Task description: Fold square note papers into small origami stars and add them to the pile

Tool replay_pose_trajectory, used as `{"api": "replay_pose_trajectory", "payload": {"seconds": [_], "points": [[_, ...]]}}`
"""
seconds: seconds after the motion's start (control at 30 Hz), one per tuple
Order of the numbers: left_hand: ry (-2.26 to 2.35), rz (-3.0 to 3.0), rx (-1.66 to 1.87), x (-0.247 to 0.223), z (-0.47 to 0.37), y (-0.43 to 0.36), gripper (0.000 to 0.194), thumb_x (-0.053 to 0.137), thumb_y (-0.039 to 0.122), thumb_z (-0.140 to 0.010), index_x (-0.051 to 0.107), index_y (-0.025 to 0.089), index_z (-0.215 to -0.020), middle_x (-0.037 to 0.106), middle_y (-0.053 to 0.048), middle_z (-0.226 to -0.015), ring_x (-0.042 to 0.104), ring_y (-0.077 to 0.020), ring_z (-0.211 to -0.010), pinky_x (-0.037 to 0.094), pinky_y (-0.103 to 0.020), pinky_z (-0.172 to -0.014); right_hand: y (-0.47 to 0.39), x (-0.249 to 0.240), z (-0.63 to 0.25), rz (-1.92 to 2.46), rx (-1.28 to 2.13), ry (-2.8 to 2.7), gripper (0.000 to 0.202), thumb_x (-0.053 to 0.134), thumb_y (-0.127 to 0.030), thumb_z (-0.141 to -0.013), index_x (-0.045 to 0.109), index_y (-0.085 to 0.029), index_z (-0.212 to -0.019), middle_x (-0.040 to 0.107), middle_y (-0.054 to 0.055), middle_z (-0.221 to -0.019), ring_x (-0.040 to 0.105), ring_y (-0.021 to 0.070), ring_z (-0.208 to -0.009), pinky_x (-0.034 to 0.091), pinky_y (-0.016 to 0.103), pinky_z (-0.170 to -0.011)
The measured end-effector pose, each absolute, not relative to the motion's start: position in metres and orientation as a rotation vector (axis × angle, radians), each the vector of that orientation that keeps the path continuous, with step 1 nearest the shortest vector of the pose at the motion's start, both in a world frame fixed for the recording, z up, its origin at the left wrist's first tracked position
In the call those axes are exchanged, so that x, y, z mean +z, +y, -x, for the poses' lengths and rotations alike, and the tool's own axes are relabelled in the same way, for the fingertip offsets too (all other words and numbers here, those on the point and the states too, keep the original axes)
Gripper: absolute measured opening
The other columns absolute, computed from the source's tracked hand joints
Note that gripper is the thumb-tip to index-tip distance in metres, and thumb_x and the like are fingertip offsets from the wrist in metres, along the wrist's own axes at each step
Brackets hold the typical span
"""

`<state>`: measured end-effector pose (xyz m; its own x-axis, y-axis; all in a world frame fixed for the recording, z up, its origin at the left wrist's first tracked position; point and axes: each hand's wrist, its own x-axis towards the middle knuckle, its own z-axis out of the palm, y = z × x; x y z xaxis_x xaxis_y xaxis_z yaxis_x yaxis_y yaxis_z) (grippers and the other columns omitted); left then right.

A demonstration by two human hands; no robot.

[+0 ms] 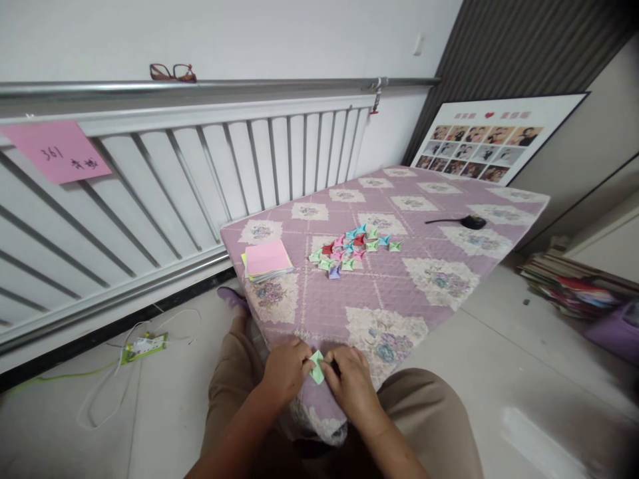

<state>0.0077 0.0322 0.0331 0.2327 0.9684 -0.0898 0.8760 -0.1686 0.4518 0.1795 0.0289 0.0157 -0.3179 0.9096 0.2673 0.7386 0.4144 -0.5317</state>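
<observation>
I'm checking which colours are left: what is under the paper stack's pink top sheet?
Under the pink top sheet, edges of other sheets show: yellow at the left, pale along the front. The rest is covered, so their number is hidden.

head camera: sat on the person's head | faced forward and down | near: left hand (285,369) and right hand (351,379), low centre | mid-frame: tabletop (332,309) ran away from it | beyond: radiator (252,159) left, photo board (492,134) upper right

Glasses (173,74) rest on a metal pipe (279,84) above a white radiator (266,159).
</observation>
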Motion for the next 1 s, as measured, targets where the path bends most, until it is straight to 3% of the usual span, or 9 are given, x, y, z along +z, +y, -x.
{"api": "replay_pose_trajectory", "payload": {"seconds": [0.3,1.0], "points": [[1.726,-2.129,0.317,0.029,-0.009,0.025,0.011,0.056,0.032,-0.088,0.059,0.021,-0.089,0.06,-0.003,-0.094,0.052,-0.02,-0.093,0.036,-0.032,-0.081,0.027,0.016,-0.169,1.46,0.38,-2.063,0.01,0.055,-0.031,-0.084,0.054,-0.023,-0.08,0.062,0.0,-0.079,0.055,0.0197,-0.083,0.031,0.036,-0.086],[1.839,-2.129,0.415,0.023,-0.016,0.007,0.011,0.055,0.027,-0.088,0.059,0.023,-0.097,0.059,-0.002,-0.099,0.048,-0.0227,-0.095,0.033,-0.036,-0.082,0.028,0.021,-0.176,1.445,0.52,-2.113,0.009,0.063,-0.023,-0.077,0.055,-0.023,-0.08,0.062,-0.001,-0.081,0.055,0.0206,-0.086,0.032,0.037,-0.085]]}}
